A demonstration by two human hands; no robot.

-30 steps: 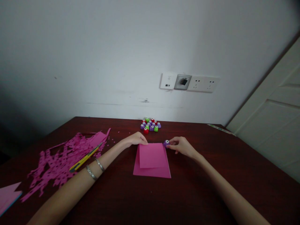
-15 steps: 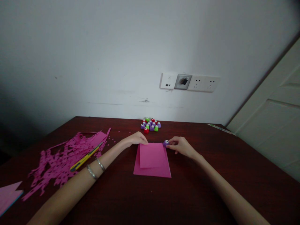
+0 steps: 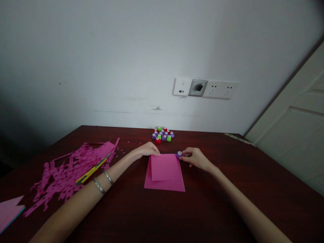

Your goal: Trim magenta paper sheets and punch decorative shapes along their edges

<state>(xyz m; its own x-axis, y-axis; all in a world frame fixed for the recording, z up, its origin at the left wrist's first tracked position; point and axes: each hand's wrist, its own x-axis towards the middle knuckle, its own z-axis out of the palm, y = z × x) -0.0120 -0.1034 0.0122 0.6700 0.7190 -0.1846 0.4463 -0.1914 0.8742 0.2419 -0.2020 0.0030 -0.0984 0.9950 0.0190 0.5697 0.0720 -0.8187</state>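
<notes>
- Left hand (image 3: 149,149): fingers curled down, nearly closed, thumb and fingertips on the upper left corner of the smaller pink sheet (image 3: 165,167); corner appears pinched, the fingers' undersides hidden.
- Right hand (image 3: 194,157): half closed, thumb and forefinger gripping a purple punch (image 3: 179,154) with a white, dark-centred top; remaining fingers loosely bent.
- Purple punch: at the right hand's fingertips, on the side toward the left hand, meeting the upper right corner of the smaller sheet. Whether paper sits inside its slot cannot be told.
- Smaller pink sheet: spans the gap between the hands and extends from them toward the wearer.
- Larger pink sheet (image 3: 164,186): under the smaller one, showing along its sides and near edge; nearer the wearer than both hands.
- Punch cluster (image 3: 163,135): red, green and purple pieces packed together, beyond the hands and between them.
- Pink paper scraps (image 3: 63,172): tangled strips with holes, left of the left hand; small pink bits scattered between heap and hand.
- Yellow cutter (image 3: 93,168): left of the left hand, lying over the scraps' near side, just beside the forearm.
- Two silvery bangles (image 3: 99,186): on the left forearm, well behind the left hand.
- Patterned strip (image 3: 239,139): well right of and beyond the right hand, at the far edge of the dark red bench (image 3: 202,209).
</notes>
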